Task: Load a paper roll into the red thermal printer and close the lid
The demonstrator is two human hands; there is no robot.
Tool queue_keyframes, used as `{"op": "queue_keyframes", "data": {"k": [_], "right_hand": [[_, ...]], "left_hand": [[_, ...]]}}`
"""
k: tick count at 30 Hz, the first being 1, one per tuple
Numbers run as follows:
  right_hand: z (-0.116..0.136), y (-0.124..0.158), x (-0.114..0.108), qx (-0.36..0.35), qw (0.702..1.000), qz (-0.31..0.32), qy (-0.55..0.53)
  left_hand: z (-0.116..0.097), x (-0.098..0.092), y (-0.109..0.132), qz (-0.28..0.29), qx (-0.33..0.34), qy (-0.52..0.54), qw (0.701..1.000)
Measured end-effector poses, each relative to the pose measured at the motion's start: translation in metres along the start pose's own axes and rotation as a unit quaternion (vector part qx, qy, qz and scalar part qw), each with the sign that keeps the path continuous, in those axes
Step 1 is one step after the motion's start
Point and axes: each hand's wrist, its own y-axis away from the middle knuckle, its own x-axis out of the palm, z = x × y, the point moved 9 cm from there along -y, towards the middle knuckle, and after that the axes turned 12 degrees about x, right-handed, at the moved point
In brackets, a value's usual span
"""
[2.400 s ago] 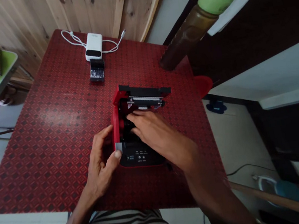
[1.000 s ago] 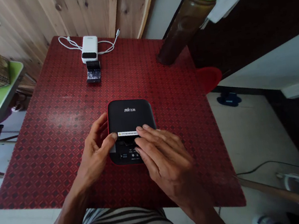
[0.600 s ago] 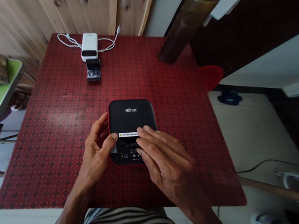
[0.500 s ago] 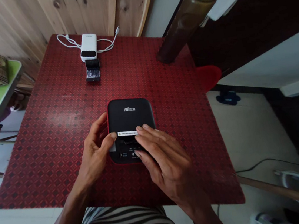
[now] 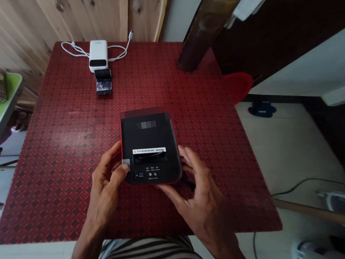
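A black receipt printer (image 5: 148, 139) with red lower edges is over the near middle of the table. Its top carries a white warning strip, a dark paper slot and small round buttons; its far edge is blurred out. My left hand (image 5: 107, 182) grips the left side, thumb on top by a small clear tab and fingers down along the edge. Around the near right corner my right hand (image 5: 197, 190) is curled, its fingers against the right side and its thumb at the front edge. Something dark shows below the right fingers, too hidden to name.
The red patterned table (image 5: 78, 169) holds a white power bank (image 5: 98, 54) with a white cable, a small black roll (image 5: 103, 81) partly unrolled before it, and a tall brown bottle (image 5: 208, 22) with a green lid. A red stool (image 5: 238, 86) stands beyond the right edge.
My right hand has left the printer's top and moved to its right side and front edge, uncovering the slot and buttons. My left thumb has slid slightly down and left.
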Motion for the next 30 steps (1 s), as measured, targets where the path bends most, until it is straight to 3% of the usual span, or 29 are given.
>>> {"op": "queue_keyframes", "data": {"k": [11,19,26,30], "right_hand": [[-0.006,-0.01,0.005,0.01,1.0,-0.022,-0.013],[-0.016,-0.01,0.005,0.059,0.998,-0.003,-0.027],[-0.014,-0.011,0.007,0.051,0.997,0.004,-0.05],[-0.013,-0.02,-0.005,0.044,0.997,0.039,-0.043]], "left_hand": [[-0.001,0.008,-0.017,-0.006,0.0,0.024,1.0],[0.001,0.008,-0.017,-0.025,-0.012,0.029,0.999],[0.004,0.009,-0.014,-0.028,-0.013,0.034,0.999],[0.002,0.008,-0.013,-0.014,0.015,0.016,1.0]]}}
